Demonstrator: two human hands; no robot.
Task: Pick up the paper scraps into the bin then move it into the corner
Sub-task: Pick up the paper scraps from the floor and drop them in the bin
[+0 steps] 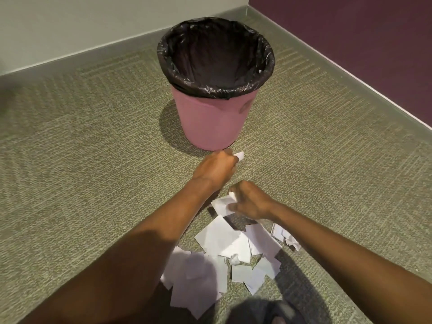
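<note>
Now the person's left hand (216, 168) is closed around a small white scrap (239, 155), right by the bottom of the pink bin (210, 122); the right hand (249, 202) is a bit nearer the person than the bin, pinching another scrap (222, 204) at the top of the paper pile (224, 253); the pile lies on the carpet (81, 148), on the person's side of the bin. To do this step well, each hand should probably lift high, go over the rim, and only then let go, so no paper falls outside; grabbing a few scraps at once would be quicker. The bin has a black bag (215, 54) inside; the bag looks empty. The bin stands near the corner of the walls (247, 8), but not in it yet.
</note>
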